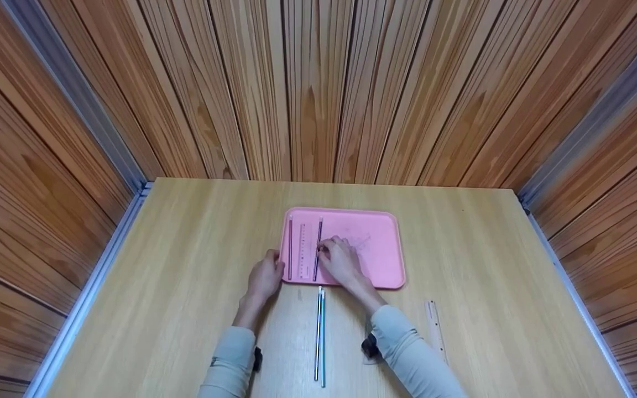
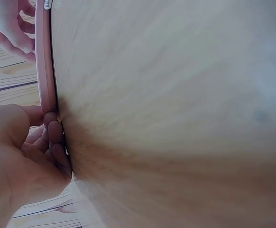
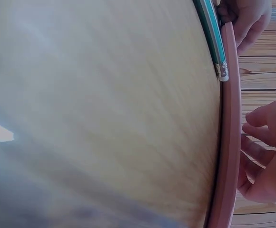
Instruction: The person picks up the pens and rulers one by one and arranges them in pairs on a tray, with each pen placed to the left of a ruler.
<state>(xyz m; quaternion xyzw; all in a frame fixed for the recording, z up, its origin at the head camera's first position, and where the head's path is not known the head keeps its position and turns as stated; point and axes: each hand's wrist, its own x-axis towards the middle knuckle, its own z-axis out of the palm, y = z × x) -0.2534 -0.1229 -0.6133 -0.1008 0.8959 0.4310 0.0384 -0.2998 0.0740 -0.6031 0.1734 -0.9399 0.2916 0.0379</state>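
A pink tray (image 1: 387, 265) lies on the table. My left hand (image 1: 265, 276) grips its left rim near the front corner, thumb above and fingers curled against the outer side in the left wrist view. Over the tray, my right hand (image 1: 343, 260) pinches a dark pencil (image 1: 320, 228) that lies lengthwise in it. The rim hides those fingertips in the right wrist view. Left of this pencil are a pinkish see-through ruler (image 1: 303, 251) and another dark pencil (image 1: 290, 249) along the left side. Faint grey marks show on the tray floor beyond the right hand.
In front of the tray, a dark striped pencil (image 1: 317, 337) and a teal pencil (image 1: 323, 342) lie side by side, eraser ends toward it. A pale ruler (image 1: 434, 326) lies right of the right forearm. A clear flat piece (image 1: 371, 362) is partly hidden beneath that arm. Wood-patterned walls surround the table.
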